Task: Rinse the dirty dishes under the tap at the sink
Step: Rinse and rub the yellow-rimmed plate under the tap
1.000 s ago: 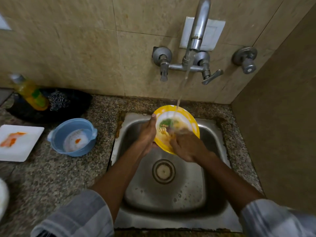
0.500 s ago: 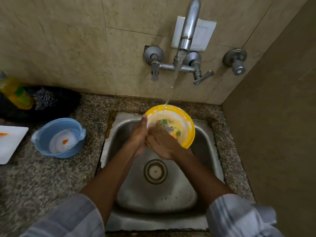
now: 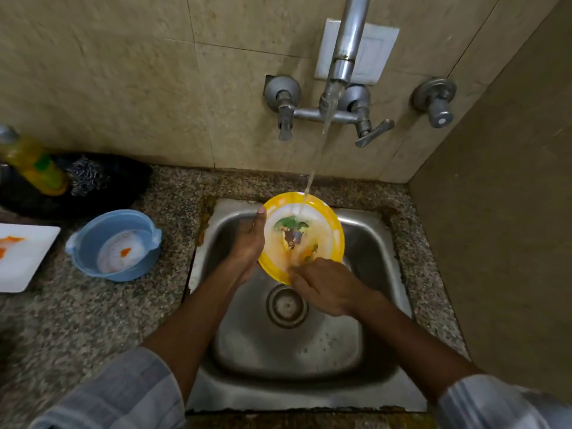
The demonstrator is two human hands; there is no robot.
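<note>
**Wet plate under the stream: slip and splash are the risks**

Head view: the yellow plate point(image 3: 301, 239) is held tilted over the back of the sink point(image 3: 365, 370), with the stream from the tap point(image 3: 343, 66) landing on its upper inner face. Orange residue and a printed picture show in its centre. The left hand point(image 3: 249, 243) clasps the plate's left rim, thumb lying along the edge and fingers behind it. The right hand point(image 3: 328, 287) rests on the near rim, fingers bent onto the plate's lower face as if rubbing; exactly how they lie is blurred.

On the tabletop left of the sink, a blue bowl point(image 3: 114, 244) with an orange speck stands just beside the sink's left edge, and a white plate point(image 3: 21, 258) smeared orange lies at the left edge of the picture. Both look unrinsed. A yellow bottle point(image 3: 34, 164) stands at the back-left.

In my judgement, the wet rim could slide out of the one-sided left grip if the rubbing presses hard, dropping the plate into the basin. The steep tilt may also throw water over the back edge.
</note>
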